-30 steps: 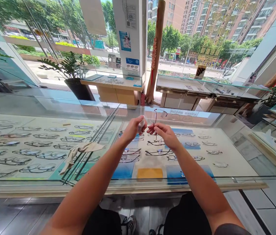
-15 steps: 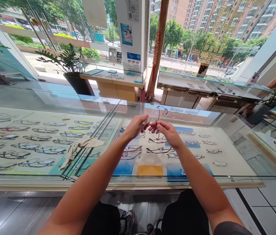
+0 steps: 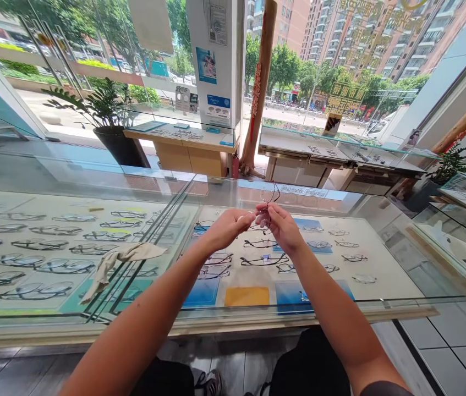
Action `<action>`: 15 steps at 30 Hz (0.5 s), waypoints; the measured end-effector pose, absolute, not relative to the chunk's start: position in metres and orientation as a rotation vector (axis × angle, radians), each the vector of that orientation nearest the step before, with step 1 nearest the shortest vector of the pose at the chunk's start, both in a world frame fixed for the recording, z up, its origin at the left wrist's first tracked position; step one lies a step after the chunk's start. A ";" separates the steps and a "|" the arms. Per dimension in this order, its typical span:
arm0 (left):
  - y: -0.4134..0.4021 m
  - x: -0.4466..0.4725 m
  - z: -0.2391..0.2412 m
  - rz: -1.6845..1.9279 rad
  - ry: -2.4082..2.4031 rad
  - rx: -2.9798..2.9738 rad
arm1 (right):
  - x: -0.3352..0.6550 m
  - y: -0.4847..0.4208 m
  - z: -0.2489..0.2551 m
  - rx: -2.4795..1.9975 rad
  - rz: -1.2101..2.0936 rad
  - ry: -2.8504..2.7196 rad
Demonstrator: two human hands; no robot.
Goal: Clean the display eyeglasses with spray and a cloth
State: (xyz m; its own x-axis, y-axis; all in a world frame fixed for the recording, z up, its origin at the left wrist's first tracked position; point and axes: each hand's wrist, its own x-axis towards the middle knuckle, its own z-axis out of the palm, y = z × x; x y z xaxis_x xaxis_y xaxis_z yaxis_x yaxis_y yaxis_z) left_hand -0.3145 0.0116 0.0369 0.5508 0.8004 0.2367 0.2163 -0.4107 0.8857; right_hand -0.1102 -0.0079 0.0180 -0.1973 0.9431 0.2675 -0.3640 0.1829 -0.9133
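Observation:
Above the glass counter, my right hand pinches a pair of thin dark-red eyeglasses. One rim stands up above the fingers; the lower part is partly covered by them. My left hand is closed just left of the eyeglasses, thumb on top, its fingertips close to a lens. What it holds, if anything, is hidden. Beneath both hands, under the glass, lie rows of eyeglass frames. A beige cloth is draped over the glass to the left of my left forearm.
The glass display counter runs across in front of me, with an orange card and blue cards inside. Beyond it stand a potted plant, a wooden post and other display cases by the windows.
The upper rim of the eyeglasses has turned in my right hand. My left hand has rotated, and the whitish thing seen at its fingers before is now hidden. The view has shifted slightly.

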 end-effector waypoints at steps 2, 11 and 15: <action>0.012 -0.315 0.038 0.870 0.835 1.889 | -0.110 -0.009 0.018 -0.657 1.357 -1.229; 0.025 -0.326 0.047 1.064 0.852 1.675 | -0.109 -0.011 0.017 -0.698 1.336 -1.408; 0.028 -0.331 0.047 1.101 0.890 1.607 | -0.109 -0.012 0.017 -0.690 1.364 -1.433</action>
State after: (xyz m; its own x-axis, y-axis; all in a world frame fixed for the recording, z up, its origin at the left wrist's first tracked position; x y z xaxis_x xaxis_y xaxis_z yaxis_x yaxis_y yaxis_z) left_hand -0.3312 0.0283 0.0471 0.3268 0.9128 0.2450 0.0478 -0.2749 0.9603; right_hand -0.1086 -0.0123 0.0166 -0.3379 0.9016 0.2700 -0.2257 0.2008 -0.9533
